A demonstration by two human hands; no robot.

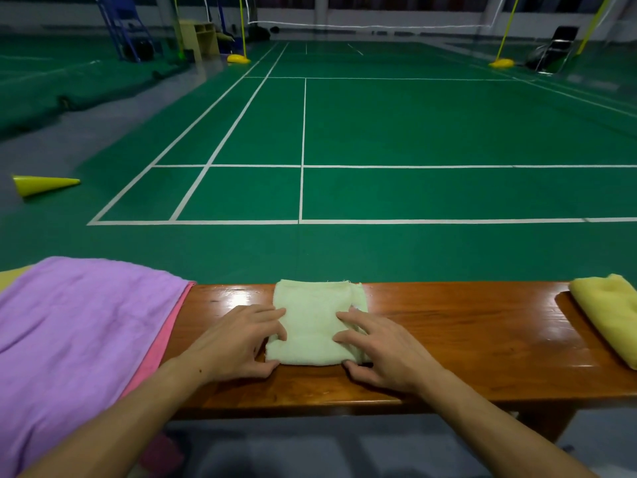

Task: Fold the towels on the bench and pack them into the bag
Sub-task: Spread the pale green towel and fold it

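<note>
Purple towel [76, 339] nearest, draped over worktop's left end, hanging toward camera; pink towel [162, 343] edge showing beneath it. Wooden worktop [465, 339], glossy, runs left to right. Left hand [238, 343]: fingers spread, lying on left edge of pale folded towel [312, 322], thumb at its near corner, flat rather than curled round it. Pale folded towel sits mid-worktop, a neat square. Right hand [382, 350]: same on right edge, fingers spread, fingertips on cloth, thumb at near corner. Yellow towel [610, 312] at far right end, well apart. Yellow cone [43, 185] lies tipped on green court floor, left. Bag not visible.
</note>
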